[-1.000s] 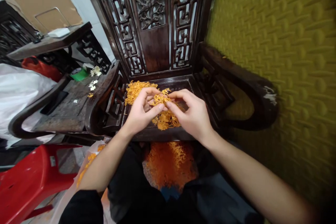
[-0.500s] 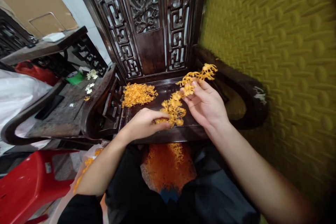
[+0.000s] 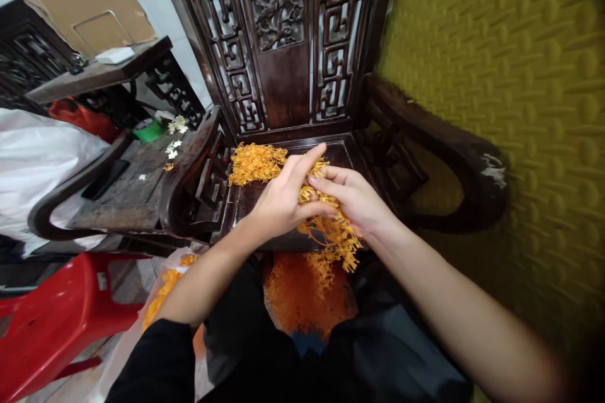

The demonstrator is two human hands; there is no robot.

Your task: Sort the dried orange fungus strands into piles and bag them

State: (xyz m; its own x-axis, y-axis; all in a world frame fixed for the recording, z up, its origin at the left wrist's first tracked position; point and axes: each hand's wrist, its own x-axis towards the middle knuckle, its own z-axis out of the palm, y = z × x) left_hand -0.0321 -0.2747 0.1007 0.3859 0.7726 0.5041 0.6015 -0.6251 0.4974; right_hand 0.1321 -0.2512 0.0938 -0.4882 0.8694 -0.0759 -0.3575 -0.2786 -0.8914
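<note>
A tangled bunch of thin, branching orange-yellow pieces (image 3: pixel 335 242), perhaps plastic flower parts, hangs below my hands over the dark seat's front edge. My right hand (image 3: pixel 357 198) is closed, thumb and fingertips pinching the upper part of the bunch. Facing it, my left hand (image 3: pixel 283 198) has its index finger stretched up and its thumb held apart. Some of the pieces lie between that thumb and finger, close to the right fingertips. The left hand's other fingers are partly hidden. On the dark wooden seat (image 3: pixel 248 198), left of my hands, rests a loose heap of similar orange pieces (image 3: pixel 258 164).
A carved chair back (image 3: pixel 286 85) rises behind the seat, beside a yellow-green textured surface (image 3: pixel 477 75). At the left are a red plastic stool (image 3: pixel 51 321), green tape (image 3: pixel 149 130) and white flower-like pieces (image 3: pixel 177 124). An orange-stained container (image 3: pixel 307 302) is between my legs.
My hands have come together over the seat. The strand that was stretched out between them is now bunched and hangs down. My left thumb and index finger have spread apart.
</note>
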